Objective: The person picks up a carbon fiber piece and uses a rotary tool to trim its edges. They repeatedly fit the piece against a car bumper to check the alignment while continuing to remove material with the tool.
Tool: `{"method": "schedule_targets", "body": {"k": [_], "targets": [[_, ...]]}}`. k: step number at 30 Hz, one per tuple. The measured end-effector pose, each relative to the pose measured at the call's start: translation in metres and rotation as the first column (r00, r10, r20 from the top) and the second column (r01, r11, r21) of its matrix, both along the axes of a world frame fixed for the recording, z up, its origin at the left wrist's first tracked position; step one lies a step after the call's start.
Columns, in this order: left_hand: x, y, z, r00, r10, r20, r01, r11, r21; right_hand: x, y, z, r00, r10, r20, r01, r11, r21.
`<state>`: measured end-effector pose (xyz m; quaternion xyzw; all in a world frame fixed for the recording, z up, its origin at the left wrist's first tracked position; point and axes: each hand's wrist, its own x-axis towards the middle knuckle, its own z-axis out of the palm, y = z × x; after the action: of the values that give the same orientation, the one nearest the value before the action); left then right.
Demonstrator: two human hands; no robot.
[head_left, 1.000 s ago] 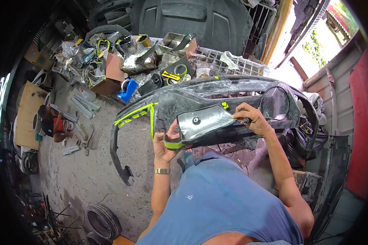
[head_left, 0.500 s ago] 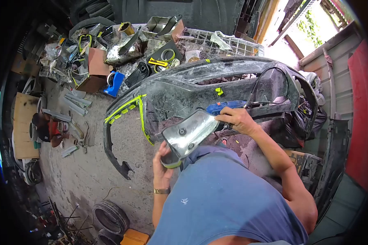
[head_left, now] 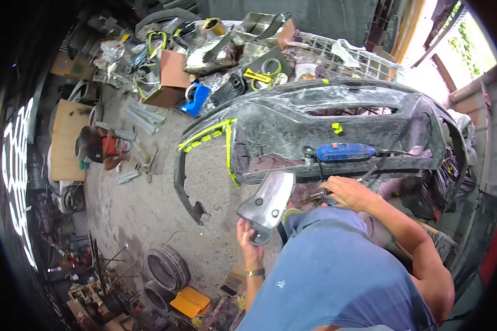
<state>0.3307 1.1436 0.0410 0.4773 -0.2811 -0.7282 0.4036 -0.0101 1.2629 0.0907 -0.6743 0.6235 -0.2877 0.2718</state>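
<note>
Held in my left hand (head_left: 249,243) is a shiny silver, lamp-like car part (head_left: 269,199) with two round dark fittings. My fingers grip its lower, grey end, and its wide end points up and away from me. My right hand (head_left: 349,193), to the right of the part and apart from it, is closed on a slim dark handpiece (head_left: 324,192). A flexible shaft (head_left: 367,173) runs close by this hand. Just beyond, a blue rotary tool (head_left: 345,152) lies on a dusty black car bumper (head_left: 259,132).
Yellow-green tape (head_left: 228,154) marks the bumper's left part. Behind it stands a cluttered bench with a blue tape dispenser (head_left: 196,99) and a cardboard box (head_left: 174,71). Another person (head_left: 102,146) crouches at left. Tyres (head_left: 167,268) and an orange case (head_left: 190,302) lie lower down.
My right hand has left the silver part's upper edge and moved right with the handpiece. The silver part has tilted more upright in my left hand. The whole view has shifted.
</note>
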Motion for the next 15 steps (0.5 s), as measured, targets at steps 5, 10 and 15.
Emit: {"method": "schedule_targets", "body": {"k": [5, 10, 15], "targets": [[-0.038, 0.004, -0.012, 0.999, 0.038, 0.025, -0.036, 0.997, -0.062, 0.012, -0.013, 0.013, 0.961, -0.255, 0.102, 0.229, 0.949, 0.216], [-0.052, -0.002, -0.017, 0.998, 0.046, 0.049, -0.043, 0.997, -0.062, 0.03, -0.019, 0.01, 0.92, -0.39, 0.044, 0.378, 0.91, 0.168], [-0.057, -0.008, -0.018, 0.997, 0.049, 0.06, -0.05, 0.999, 0.016, 0.035, -0.025, 0.005, 0.905, -0.425, -0.02, 0.421, 0.886, 0.197]]}}
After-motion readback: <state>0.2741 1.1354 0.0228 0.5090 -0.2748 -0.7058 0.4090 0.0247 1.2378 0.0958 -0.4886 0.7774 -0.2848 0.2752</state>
